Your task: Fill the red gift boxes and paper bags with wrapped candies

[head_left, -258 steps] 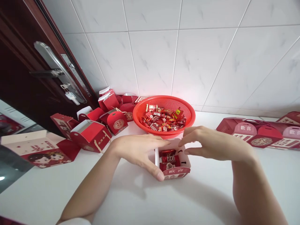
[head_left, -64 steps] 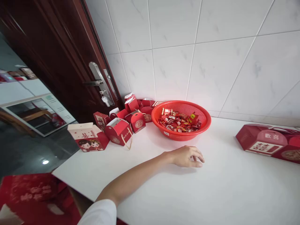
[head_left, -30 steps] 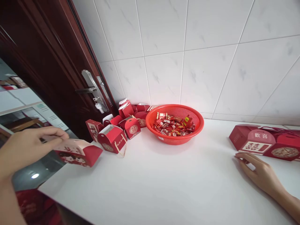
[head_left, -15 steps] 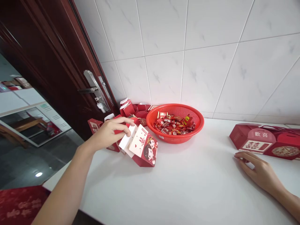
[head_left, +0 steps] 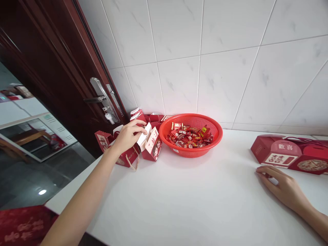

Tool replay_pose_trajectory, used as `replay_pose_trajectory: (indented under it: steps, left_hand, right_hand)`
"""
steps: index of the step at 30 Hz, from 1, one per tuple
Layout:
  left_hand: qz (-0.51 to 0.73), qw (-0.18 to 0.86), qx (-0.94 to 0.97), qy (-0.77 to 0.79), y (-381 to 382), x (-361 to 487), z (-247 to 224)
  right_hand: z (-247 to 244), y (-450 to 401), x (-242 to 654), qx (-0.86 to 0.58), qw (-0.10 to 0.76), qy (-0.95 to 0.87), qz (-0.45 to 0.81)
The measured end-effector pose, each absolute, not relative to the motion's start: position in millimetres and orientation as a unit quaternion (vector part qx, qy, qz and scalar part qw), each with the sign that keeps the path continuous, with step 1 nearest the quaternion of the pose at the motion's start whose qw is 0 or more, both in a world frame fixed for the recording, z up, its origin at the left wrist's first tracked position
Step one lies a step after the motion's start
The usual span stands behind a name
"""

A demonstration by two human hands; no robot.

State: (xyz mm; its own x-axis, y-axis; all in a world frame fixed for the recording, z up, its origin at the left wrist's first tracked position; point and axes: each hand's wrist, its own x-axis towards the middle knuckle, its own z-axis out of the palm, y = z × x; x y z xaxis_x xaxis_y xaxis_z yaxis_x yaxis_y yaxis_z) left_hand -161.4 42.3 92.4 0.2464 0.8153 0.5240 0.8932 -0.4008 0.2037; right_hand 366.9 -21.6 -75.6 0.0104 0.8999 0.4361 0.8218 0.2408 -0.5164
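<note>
My left hand [head_left: 130, 135] is closed on the white top flap of a small red candy box [head_left: 155, 147] with cartoon figures on its front. The box's top is unfolded, and it stands at the left back of the white table, close beside the candy basket. Just left of it, partly behind my hand, sits a red box with a rope handle [head_left: 133, 162]. My right hand [head_left: 284, 186] rests on the table at the right, fingers loosely curved, with nothing plainly in it. It lies just in front of red gift boxes [head_left: 273, 150].
A red plastic basket [head_left: 191, 152] filled with wrapped candies [head_left: 189, 135] stands near the tiled wall [head_left: 225, 78]. More red boxes [head_left: 102, 138] crowd the left back by a dark door [head_left: 58, 58] with keys in its lock. A red bag [head_left: 23, 223] is at the lower left.
My left hand has moved the candy box back and slightly left, away from me, standing it more upright beside the other boxes. The rope-handled box now shows. My right hand has not moved.
</note>
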Motion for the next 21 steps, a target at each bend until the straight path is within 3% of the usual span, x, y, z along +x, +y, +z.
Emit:
replay_pose_trajectory:
  steps: [8, 15, 21]
  left_hand:
    - [-0.304, 0.045, -0.706, -0.637, 28, -188, 105]
    - [-0.1, 0.012, -0.65, -0.753, -13, -217, 109]
    - [-0.062, 0.019, -0.673, -0.737, -29, -221, 105]
  right_hand:
    - [-72, -26, 368, -0.618, 0.345, -0.704, 0.063]
    - [-73, -23, 369, -0.621, 0.326, -0.71, 0.059]
    - [-67, -25, 360, -0.627, 0.34, -0.699, 0.053]
